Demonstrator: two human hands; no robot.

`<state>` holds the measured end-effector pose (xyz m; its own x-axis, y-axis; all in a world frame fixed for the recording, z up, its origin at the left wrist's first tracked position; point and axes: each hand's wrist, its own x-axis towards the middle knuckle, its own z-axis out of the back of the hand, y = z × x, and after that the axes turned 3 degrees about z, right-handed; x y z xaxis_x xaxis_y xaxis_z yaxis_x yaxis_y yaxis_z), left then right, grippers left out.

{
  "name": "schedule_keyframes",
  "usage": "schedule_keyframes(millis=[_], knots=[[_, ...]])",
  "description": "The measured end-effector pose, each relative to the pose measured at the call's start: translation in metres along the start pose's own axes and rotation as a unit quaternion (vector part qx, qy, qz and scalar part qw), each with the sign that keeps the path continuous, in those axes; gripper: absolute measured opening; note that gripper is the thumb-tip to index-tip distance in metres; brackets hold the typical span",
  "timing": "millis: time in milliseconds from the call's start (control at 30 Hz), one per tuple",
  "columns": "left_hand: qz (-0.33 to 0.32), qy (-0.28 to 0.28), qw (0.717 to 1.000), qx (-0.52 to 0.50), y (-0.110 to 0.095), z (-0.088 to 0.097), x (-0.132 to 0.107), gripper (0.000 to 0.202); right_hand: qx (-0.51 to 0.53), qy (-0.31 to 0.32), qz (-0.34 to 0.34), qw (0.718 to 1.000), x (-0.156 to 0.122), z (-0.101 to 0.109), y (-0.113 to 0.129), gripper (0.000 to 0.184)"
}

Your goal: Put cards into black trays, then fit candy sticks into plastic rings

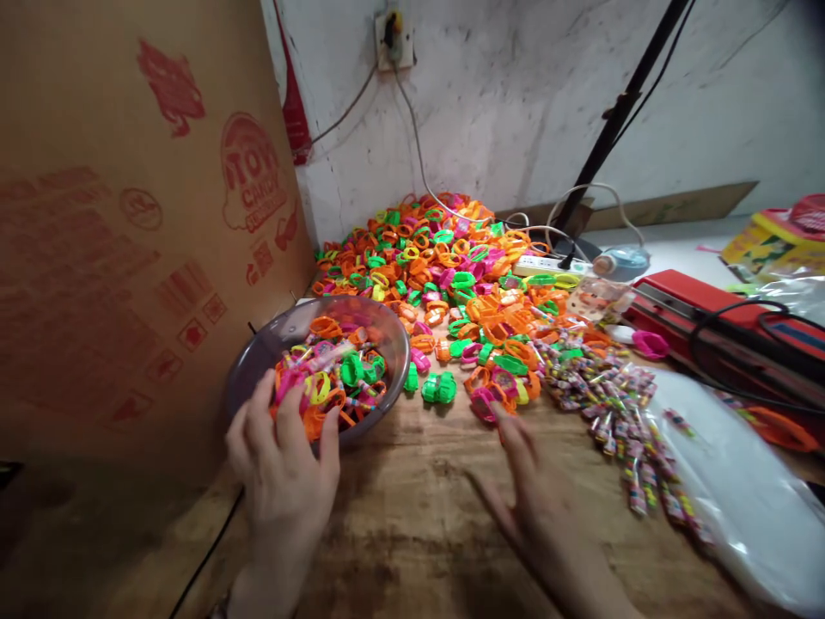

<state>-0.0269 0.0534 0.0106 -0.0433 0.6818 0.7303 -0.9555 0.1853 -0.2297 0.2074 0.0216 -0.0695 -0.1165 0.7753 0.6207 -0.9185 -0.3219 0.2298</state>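
Observation:
My left hand grips the near rim of a grey bowl, fingers curled over its edge onto the coloured toy watches inside. A big heap of orange, green, pink and yellow toy watches covers the wooden table behind. My right hand hovers over the table with fingers stretched out, blurred, its fingertips close to a pink toy watch at the heap's near edge. It holds nothing.
A tall cardboard box stands on the left. Small wrapped candies lie right of the heap beside clear plastic bags. A red heat sealer with cables, a power strip and a black stand pole are at the right.

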Motion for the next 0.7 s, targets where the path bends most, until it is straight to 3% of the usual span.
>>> schedule_keyframes(millis=[33, 67, 133, 200, 267, 333, 400, 533, 700], knots=[[-0.011, -0.012, 1.0, 0.014, -0.003, -0.007, 0.002, 0.036, -0.035, 0.016, -0.027, 0.999, -0.006, 0.001, -0.019, 0.053], [-0.03, 0.017, 0.999, -0.002, -0.009, -0.016, 0.001, 0.037, -0.083, 0.041, -0.058, 0.994, -0.013, 0.003, -0.038, 0.05], [-0.053, 0.153, 0.982, -0.095, -0.024, -0.043, -0.007, 0.027, -0.212, 0.131, -0.147, 0.957, -0.033, 0.008, -0.073, 0.042], [0.004, 0.312, 0.932, -0.184, -0.041, -0.078, -0.018, 0.024, -0.296, 0.195, -0.262, 0.898, -0.054, 0.014, -0.1, 0.035], [0.073, 0.326, 0.922, -0.197, -0.055, -0.115, -0.025, 0.025, -0.295, 0.224, -0.333, 0.867, -0.07, 0.018, -0.115, 0.034], [0.125, 0.304, 0.92, -0.213, -0.062, -0.144, -0.028, 0.023, -0.247, 0.235, -0.337, 0.878, -0.08, 0.017, -0.124, 0.035], [0.165, 0.286, 0.91, -0.251, -0.063, -0.162, -0.028, 0.017, -0.217, 0.231, -0.305, 0.898, -0.084, 0.012, -0.128, 0.033], [0.227, 0.271, 0.862, -0.363, -0.055, -0.166, -0.033, 0.013, -0.227, 0.22, -0.279, 0.907, -0.086, -0.002, -0.13, 0.027], [0.329, 0.278, 0.774, -0.464, -0.048, -0.138, -0.036, 0.035, -0.223, 0.224, -0.267, 0.91, -0.087, -0.01, -0.122, 0.023]])
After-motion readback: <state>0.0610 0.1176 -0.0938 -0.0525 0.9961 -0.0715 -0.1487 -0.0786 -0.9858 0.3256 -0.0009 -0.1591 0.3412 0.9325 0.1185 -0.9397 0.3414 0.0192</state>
